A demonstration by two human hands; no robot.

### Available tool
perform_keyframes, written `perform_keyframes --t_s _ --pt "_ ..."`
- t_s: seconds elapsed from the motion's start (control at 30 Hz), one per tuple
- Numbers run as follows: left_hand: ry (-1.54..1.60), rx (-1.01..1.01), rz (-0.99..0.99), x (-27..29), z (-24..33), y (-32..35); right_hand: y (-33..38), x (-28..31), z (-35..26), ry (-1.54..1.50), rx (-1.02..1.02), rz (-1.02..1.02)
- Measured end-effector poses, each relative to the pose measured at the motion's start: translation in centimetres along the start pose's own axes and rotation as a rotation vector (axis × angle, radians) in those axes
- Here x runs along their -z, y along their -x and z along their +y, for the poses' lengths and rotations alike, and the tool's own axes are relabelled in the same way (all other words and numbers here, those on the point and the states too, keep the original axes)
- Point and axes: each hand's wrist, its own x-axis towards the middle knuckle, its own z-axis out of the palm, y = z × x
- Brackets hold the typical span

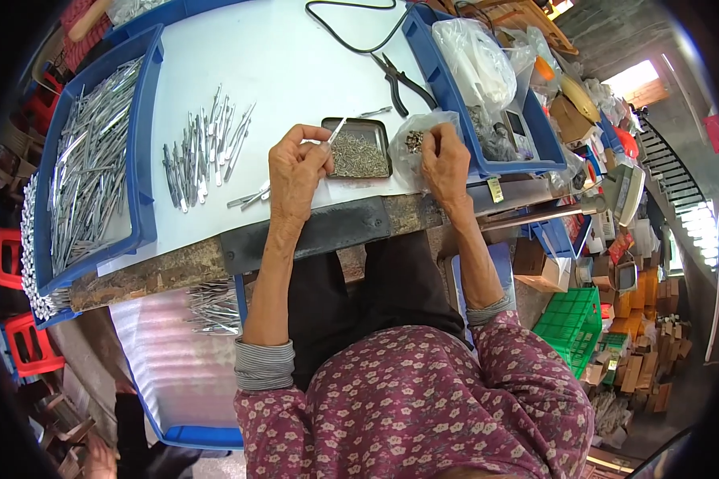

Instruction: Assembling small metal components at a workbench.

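Note:
My left hand [297, 166] pinches a slim silver metal piece [339, 129] between thumb and fingers, its light end pointing up over a shallow rectangular tin [389, 148]. Many tiny brassy metal parts [359, 157] fill that tin. To the right lies a clear plastic bag [406, 171] with small brownish metal parts [413, 141] in it. My right hand [446, 164] is at this bag, fingertips closed together; what they hold is hidden. Several similar slim metal pieces [216, 136] lie in a loose group left of my left hand, and a few more [250, 196] beside its wrist.
Black-handled pliers [411, 92] and a dark cable [351, 48] lie farther back. A blue tray [147, 160] heaped with metal pieces stands left; another blue tray [519, 168] with bags stands right. Below the table edge is a blue-rimmed tray [200, 437]. A green crate [569, 329] sits at right.

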Motion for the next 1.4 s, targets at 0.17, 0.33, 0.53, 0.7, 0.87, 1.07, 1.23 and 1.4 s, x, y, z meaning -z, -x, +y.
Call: perform_keyframes --t_s 0.17,0.33,0.53,0.7,0.87,1.07,1.23,1.4 --pt "0.055 0.007 0.000 0.0 -0.2 -0.3 -0.6 -0.4 -2.1 -0.351 -0.081 0.073" --pt "0.085 0.022 0.008 0.1 -0.3 -0.3 -0.7 -1.3 -6.7 -0.698 -0.200 -0.288" --pt "0.137 0.041 0.021 0.1 -0.4 -0.2 -0.2 -3.9 -8.3 -0.909 -0.317 -0.313" --pt "0.131 0.051 0.023 0.2 -0.5 -0.1 0.2 -4.3 -8.2 -0.992 -0.359 -0.327" --pt "0.143 0.038 0.027 0.2 -0.6 -0.3 0.3 -4.8 -8.1 -1.009 -0.354 -0.328" --pt "0.146 0.009 0.043 0.2 -0.3 -0.7 -0.2 -4.8 -8.6 -0.980 -0.344 -0.330" --pt "0.107 0.028 0.062 0.0 -0.7 -0.5 0.2 -4.9 -8.4 -0.874 -0.319 -0.315" --pt "0.086 0.028 0.049 0.2 -0.7 0.2 0.8 -4.9 -8.3 -0.897 -0.296 -0.351"
